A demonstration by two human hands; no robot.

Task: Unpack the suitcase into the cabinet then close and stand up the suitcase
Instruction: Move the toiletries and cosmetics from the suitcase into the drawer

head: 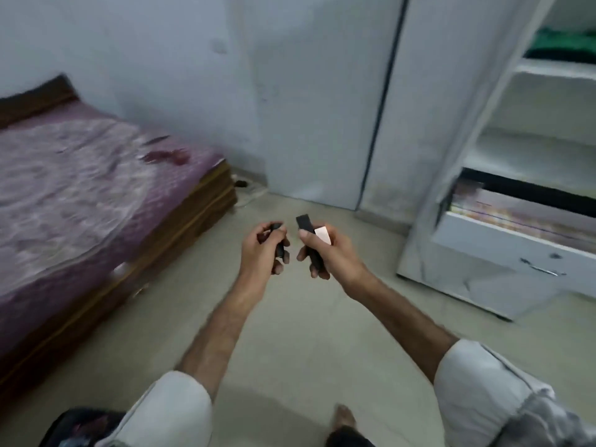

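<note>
We grip a slim dark object (pixel 280 243) in our left hand (pixel 263 250) and a dark bar (pixel 311 243) in our right hand (pixel 325 253), the hand nearer the open cabinet (pixel 503 246) standing to the far right.

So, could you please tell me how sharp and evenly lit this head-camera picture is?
Head view: motion blur smears the bed cover and cabinet shelves; the left hand and right hand, each holding a small dark object, are sharper; wide-angle distortion bends the cabinet door; lighting is dim, bluish and soft, without glare.
</note>
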